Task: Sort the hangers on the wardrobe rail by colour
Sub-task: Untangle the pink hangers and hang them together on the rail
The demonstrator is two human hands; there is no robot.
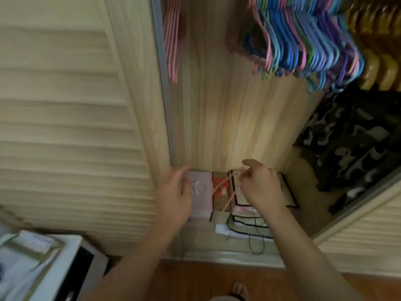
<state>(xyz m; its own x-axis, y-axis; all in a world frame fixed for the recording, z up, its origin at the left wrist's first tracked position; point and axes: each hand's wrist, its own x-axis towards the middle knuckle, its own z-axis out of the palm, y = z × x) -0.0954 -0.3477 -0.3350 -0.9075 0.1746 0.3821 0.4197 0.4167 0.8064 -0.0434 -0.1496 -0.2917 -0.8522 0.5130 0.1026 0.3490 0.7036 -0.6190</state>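
Pink hanger point(225, 192) at lower centre, pinched in right hand point(260, 187), left hand point(175, 196) loose and empty; mid-sort, likely needing a lift to pink group point(172, 40) upper left.

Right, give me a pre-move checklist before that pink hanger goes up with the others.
1. Right hand grips the pink hanger: ok, fingers closed around its thin frame.
2. Left hand free: ok, open, holding nothing.
3. Pink group at the left end of the wardrobe: ok, hanging alone.
4. Gap between the pink group and the mixed bunch: ok, bare back panel shows.
5. Hanger clear of the boxes below: cannot tell, it overlaps them in view.
6. Rail in sight: not ok, above the frame.
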